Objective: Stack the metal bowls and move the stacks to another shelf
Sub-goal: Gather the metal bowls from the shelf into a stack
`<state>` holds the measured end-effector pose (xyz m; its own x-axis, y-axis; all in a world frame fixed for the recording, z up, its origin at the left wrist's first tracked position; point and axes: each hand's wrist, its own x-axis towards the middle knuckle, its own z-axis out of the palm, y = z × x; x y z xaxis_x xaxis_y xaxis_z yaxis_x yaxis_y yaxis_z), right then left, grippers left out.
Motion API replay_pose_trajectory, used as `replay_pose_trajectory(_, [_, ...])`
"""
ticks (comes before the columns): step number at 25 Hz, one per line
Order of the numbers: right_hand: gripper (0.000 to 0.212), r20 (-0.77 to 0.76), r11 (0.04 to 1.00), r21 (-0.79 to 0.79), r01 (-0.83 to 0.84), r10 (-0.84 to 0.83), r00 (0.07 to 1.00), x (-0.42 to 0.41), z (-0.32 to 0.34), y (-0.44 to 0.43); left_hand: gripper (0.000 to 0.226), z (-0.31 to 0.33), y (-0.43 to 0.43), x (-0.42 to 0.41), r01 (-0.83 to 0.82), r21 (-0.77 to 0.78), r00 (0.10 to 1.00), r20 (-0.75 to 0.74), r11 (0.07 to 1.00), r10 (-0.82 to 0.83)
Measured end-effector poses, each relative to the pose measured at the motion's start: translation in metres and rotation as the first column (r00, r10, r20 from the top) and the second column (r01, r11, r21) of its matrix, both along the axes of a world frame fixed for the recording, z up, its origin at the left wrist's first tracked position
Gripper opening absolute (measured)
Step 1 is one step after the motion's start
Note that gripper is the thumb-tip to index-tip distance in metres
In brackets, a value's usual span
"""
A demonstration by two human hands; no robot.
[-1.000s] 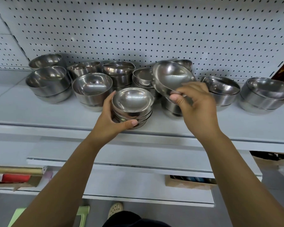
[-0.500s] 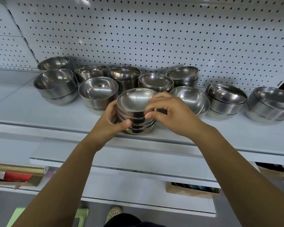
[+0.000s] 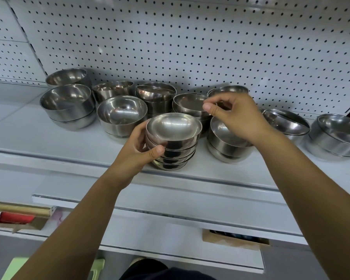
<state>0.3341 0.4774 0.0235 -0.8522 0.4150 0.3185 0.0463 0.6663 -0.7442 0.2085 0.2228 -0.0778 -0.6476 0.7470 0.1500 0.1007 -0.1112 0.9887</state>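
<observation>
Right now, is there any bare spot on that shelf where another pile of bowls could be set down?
Yes. The front strip of the shelf is bare left of the small stack that the left hand grips, in front of the big bowls. More bare strip lies in front of the tilted bowls on the right. The back row along the pegboard is crowded.
</observation>
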Motion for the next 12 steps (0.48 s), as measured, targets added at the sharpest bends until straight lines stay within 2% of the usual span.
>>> replay_pose_trajectory(3, [0.015, 0.162, 0.998, 0.051, -0.029, 0.020, 0.987, -0.016, -0.006, 0.009, 0.089, 0.006, 0.003, 0.000, -0.037, 0.011, 0.999, -0.018, 0.999, 0.037])
replay_pose_trajectory(6, [0.010, 0.240, 0.992, 0.106, -0.061, 0.034, 0.970, -0.028, -0.011, 0.016, 0.084, 0.012, 0.002, -0.001, -0.074, 0.027, 0.996, -0.039, 0.997, 0.075])
replay_pose_trajectory(9, [0.012, 0.203, 0.991, 0.121, -0.050, 0.025, 0.979, -0.032, -0.015, 0.021, 0.085, 0.017, 0.000, -0.004, -0.058, 0.056, 0.997, -0.045, 0.997, 0.060])
replay_pose_trajectory(12, [0.008, 0.113, 0.999, 0.048, -0.025, 0.020, 0.993, -0.031, -0.020, 0.022, 0.084, 0.018, -0.002, -0.008, -0.044, 0.057, 0.996, -0.070, 0.997, 0.048])
